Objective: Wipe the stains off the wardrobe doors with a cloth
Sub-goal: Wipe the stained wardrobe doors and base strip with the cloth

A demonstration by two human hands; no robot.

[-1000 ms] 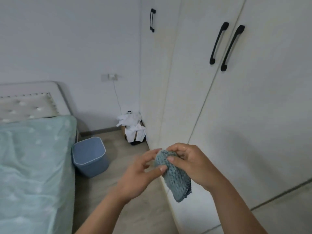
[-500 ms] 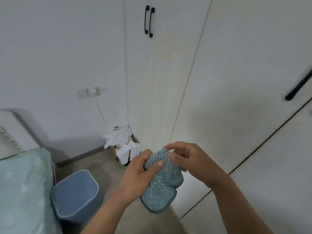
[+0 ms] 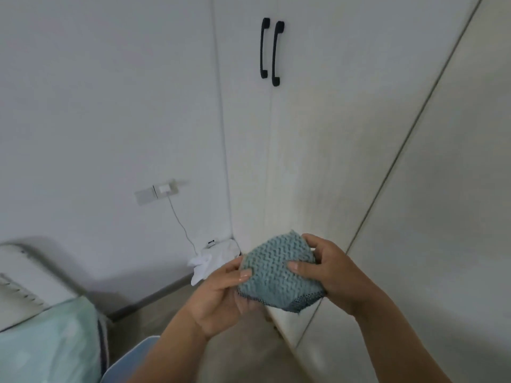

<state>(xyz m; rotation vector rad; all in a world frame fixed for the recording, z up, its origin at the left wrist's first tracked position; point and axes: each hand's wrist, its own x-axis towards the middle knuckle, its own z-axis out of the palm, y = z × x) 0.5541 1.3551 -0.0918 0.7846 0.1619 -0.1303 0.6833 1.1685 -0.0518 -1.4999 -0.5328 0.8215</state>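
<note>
You hold the blue-green cloth [image 3: 278, 275] folded into a pad in the air, near the wardrobe doors [image 3: 326, 150] but apparently not against them. Your left hand [image 3: 218, 297] pinches its left edge, thumb on top. Your right hand [image 3: 334, 275] curls round its right side. I judge that wiping is not yet begun and every door is left. Any stains are too faint to pick out.

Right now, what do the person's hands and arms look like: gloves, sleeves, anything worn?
Left hand and right hand are bare, with no gloves. Left forearm and right forearm are bare to the frame edge: no sleeves, watch or bracelet in view. The thumbnails look short, with no coloured polish. Rings: cannot tell.
</note>
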